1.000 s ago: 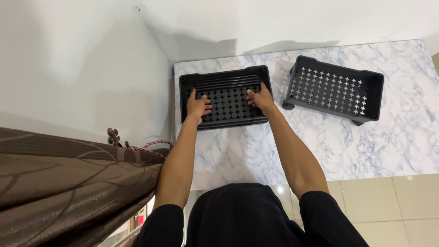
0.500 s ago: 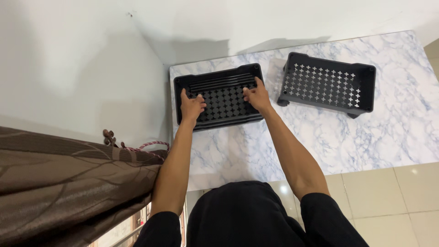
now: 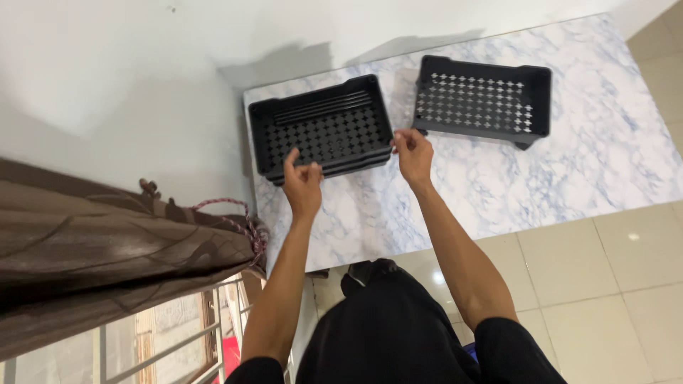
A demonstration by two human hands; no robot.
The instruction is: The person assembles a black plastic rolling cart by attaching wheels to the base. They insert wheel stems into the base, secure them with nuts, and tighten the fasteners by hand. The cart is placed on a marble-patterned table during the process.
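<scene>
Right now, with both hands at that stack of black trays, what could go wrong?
The tray stack sits at the table's left corner, so a nudge could tip it off that edge. The left hand and right hand are only at its near rim; a lift might separate the nested trays unevenly. The other tray stands close by and could get bumped.

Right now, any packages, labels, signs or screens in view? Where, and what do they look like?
None in view: no package, label, sign or screen.
Nearest to a container: stack of black perforated trays, rectangular, on the marble-patterned table, by the wall; left hand and right hand at its near edge.
Single black tray, rectangular with diamond-shaped holes, to the stack's right.
</scene>
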